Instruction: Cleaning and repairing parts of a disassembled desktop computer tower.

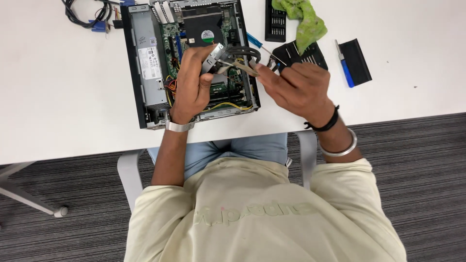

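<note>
Office-type workroom used for computer repair.
White desk [58, 97] on grey ribbed carpet [417, 160]; opened desktop computer case [145, 68] at 12 o'clock, screwdriver bit sets [275, 22] at 1 o'clock, loose cables [90, 14] at 11 o'clock.
</note>
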